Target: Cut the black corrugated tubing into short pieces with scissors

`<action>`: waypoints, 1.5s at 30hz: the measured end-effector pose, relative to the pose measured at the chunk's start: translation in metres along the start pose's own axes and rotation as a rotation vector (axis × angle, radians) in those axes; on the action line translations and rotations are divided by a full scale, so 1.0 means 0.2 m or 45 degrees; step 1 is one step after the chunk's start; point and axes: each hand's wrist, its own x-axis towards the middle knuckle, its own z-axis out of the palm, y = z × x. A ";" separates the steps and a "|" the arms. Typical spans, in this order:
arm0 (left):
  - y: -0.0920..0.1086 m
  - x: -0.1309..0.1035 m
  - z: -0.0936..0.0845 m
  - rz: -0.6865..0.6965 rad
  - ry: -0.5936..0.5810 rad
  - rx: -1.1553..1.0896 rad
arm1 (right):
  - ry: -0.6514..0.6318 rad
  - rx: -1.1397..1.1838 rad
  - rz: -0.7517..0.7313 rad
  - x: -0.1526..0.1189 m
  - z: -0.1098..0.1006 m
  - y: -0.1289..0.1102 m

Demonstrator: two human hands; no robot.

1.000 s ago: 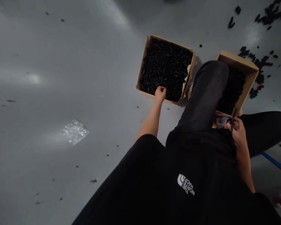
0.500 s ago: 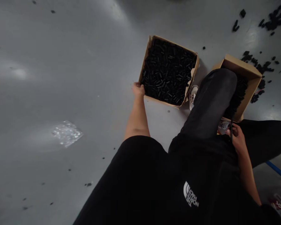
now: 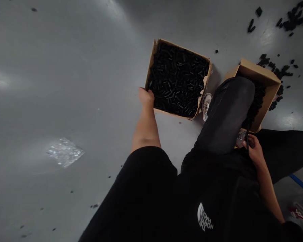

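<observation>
My left hand (image 3: 146, 96) is closed on the near left corner of an open cardboard box (image 3: 173, 114). Short black pieces (image 3: 179, 77), too small to name exactly, fill this box almost to its rim. At my right, my right hand (image 3: 255, 148) has its fingers curled round a thin, dark, stick-like thing (image 3: 247, 139), which points up toward a second cardboard box (image 3: 270, 97). That box also contains black pieces (image 3: 259, 101), partly hidden behind my raised knee.
Loose black pieces (image 3: 295, 18) lie scattered on the grey floor at the far right. A clear plastic bag (image 3: 65, 153) rests on the floor at the left. My shoe (image 3: 206, 106) stands between the boxes. A blue bar (image 3: 301, 184) shows at the lower right.
The whole view has shifted slightly, so the floor, bag and boxes appear a little further left. Both hands keep their hold; no separate movement of the boxes is evident.
</observation>
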 end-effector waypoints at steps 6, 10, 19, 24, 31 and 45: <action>0.24 -0.56 -0.05 0.648 -0.303 -0.350 | -0.105 0.081 -0.175 -0.03 0.03 -0.14; 0.48 -1.12 -0.10 1.034 -0.664 -0.489 | -0.337 0.226 -0.208 -0.09 0.00 -0.21; 0.85 -1.79 -0.10 1.591 -1.088 -0.195 | -0.923 0.365 -0.350 -0.28 -0.28 -0.31; 0.97 -1.96 -0.06 1.833 -1.221 -0.189 | -1.089 0.369 -0.417 -0.30 -0.41 -0.27; 1.06 -2.09 -0.03 1.922 -1.373 -0.035 | -1.083 0.305 -0.543 -0.29 -0.47 -0.19; 0.90 -2.16 0.20 1.351 -1.053 -0.339 | -0.369 0.383 -0.476 -0.32 -0.32 -0.13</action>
